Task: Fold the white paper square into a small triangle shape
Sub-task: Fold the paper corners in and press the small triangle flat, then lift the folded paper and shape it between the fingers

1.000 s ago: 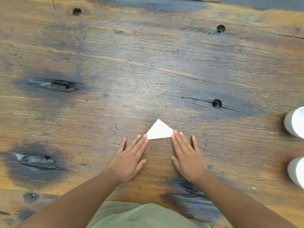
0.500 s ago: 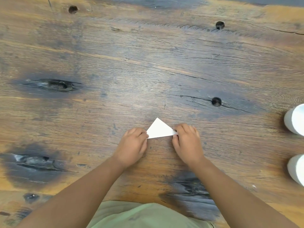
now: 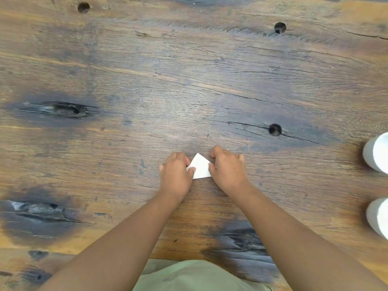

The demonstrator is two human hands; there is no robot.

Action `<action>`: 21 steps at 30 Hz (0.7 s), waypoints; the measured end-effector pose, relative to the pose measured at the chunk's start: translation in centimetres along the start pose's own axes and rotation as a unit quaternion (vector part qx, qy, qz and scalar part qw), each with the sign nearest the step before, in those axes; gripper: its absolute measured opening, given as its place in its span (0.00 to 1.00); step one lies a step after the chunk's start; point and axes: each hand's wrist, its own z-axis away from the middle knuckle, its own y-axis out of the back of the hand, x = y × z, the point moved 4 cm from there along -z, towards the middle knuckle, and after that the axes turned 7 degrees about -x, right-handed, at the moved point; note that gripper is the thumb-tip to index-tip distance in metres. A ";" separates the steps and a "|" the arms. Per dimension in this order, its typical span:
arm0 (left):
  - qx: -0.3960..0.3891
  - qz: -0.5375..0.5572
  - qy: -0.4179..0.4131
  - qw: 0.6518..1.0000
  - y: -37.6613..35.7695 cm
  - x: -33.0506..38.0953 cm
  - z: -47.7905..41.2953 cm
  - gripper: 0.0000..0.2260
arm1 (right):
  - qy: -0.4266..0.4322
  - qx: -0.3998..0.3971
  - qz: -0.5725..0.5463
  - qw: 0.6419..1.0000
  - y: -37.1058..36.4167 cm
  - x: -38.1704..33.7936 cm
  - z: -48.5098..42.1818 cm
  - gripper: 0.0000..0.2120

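Both hands moved inward, curled grip pinching paper (image 3: 200, 167) (folded triangle)

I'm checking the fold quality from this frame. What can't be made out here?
- Folded white paper, head view: both side corners lie under the left hand and right hand.
- Layers and creases: too small to tell.
- Two white objects, head view: cut off by the right edge.

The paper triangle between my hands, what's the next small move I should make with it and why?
Probably bring one side corner across onto the other and crease. The paper triangle is already a folded shape, apex pointing away, and the left hand and right hand each pinch a side corner, so halving it again would give the small triangle. Whether it is lifted off the wooden table is unclear.
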 end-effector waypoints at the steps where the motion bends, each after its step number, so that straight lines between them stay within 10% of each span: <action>1: -0.002 0.010 -0.001 1.000 0.0 0.0 0.1 0.07 | 0.004 -0.004 -0.013 1.000 0.0 0.0 0.0 0.10; 7: -0.054 0.148 -0.023 0.987 0.5 -0.4 0.2 0.10 | 0.063 -0.037 -0.145 0.987 0.2 -0.5 0.3 0.22; 14: -0.137 0.258 -0.050 0.955 3.1 0.7 1.4 0.12 | 0.077 -0.093 -0.197 0.973 3.4 -1.2 2.0 0.03; 21: -0.160 0.262 -0.111 0.945 8.1 4.9 3.5 0.09 | 0.086 -0.036 -0.257 0.962 9.5 -1.5 6.2 0.07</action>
